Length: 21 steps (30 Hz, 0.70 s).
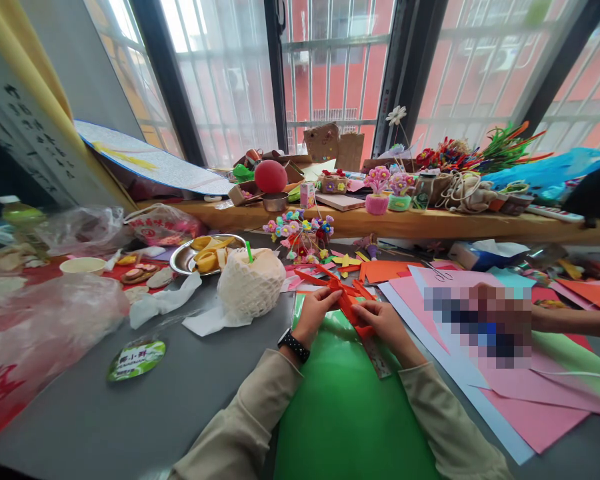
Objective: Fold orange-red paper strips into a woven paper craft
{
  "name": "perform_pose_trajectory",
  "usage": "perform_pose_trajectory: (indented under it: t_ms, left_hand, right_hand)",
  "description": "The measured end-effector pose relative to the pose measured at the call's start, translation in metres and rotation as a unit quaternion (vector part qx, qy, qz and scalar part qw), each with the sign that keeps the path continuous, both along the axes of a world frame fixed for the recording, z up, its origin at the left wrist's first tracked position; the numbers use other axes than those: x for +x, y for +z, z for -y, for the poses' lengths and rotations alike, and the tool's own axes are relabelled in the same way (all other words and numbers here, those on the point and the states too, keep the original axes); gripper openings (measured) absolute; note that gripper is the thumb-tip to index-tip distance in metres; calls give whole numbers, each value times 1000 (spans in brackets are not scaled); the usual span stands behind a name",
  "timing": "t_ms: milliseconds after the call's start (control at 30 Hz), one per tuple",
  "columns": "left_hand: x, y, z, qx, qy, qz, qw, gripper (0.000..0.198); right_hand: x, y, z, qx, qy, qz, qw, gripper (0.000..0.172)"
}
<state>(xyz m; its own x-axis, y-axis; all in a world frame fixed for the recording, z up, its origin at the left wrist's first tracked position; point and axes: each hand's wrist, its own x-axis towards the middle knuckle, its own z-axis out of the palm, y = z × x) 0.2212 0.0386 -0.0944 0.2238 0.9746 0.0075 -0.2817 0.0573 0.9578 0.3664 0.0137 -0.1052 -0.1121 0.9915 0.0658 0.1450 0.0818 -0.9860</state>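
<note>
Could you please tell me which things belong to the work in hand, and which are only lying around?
Likely in the work:
orange paper pieces, held by the left hand and right hand
green sheet beneath

Likely just lying about:
netted coconut
metal bowl
round green label

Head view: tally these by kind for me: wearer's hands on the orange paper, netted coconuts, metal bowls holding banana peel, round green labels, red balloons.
Wearer's hands on the orange paper: 2 (left hand, right hand)
Netted coconut: 1
Metal bowl with banana peel: 1
Round green label: 1
Red balloon: 1
Total: 6
</note>
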Motion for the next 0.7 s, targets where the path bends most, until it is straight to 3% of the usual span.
perform_pose_trajectory:
  t_ms: [700]
  left_hand:
    - [0,4,3,4,31,7,999,24]
  right_hand:
    - [-2,7,6,8,21,26,999,25]
